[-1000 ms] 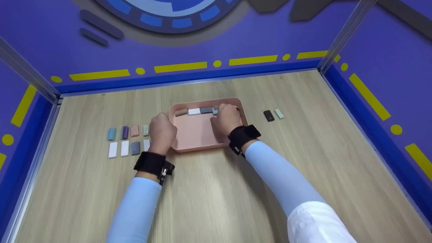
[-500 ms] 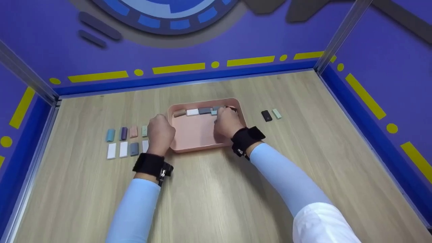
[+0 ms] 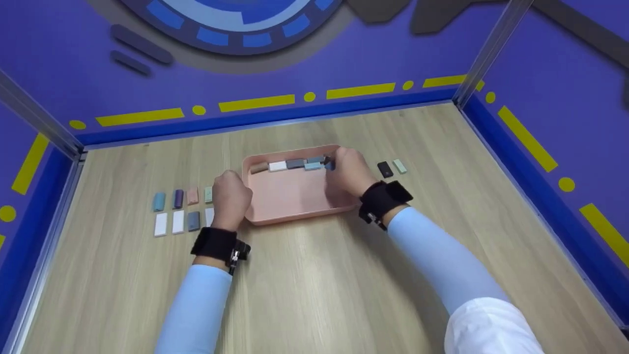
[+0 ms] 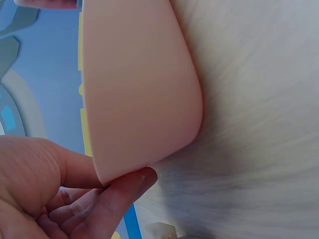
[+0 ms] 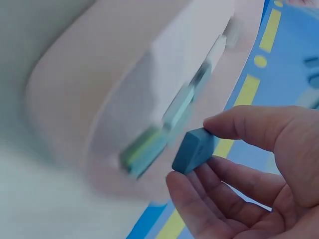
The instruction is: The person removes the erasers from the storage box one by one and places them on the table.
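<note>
At the middle of the table stands a shallow pink tray (image 3: 290,220). My left hand (image 3: 231,199) grips its left side, with thumb and fingers pinching the wall in the left wrist view. My right hand (image 3: 350,169) is over the tray's right end. Its thumb and fingertips pinch a blue eraser (image 5: 193,150) with slanted ends, held above the tray. Along the tray's back wall lie more erasers, among them a brown one (image 3: 259,168), a white one (image 3: 277,166), a dark grey one (image 3: 296,163) and a light blue one (image 3: 312,166).
Left of the tray, several erasers lie in two rows, including a blue one (image 3: 159,201), a purple one (image 3: 178,198) and a white one (image 3: 160,224). Right of it lie a black eraser (image 3: 385,169) and a pale green one (image 3: 399,166). Blue-purple panels (image 3: 245,73) enclose the table.
My right hand has moved right from the tray's back row, carrying the blue eraser, and more of the row shows. My left hand keeps its grip on the tray.
</note>
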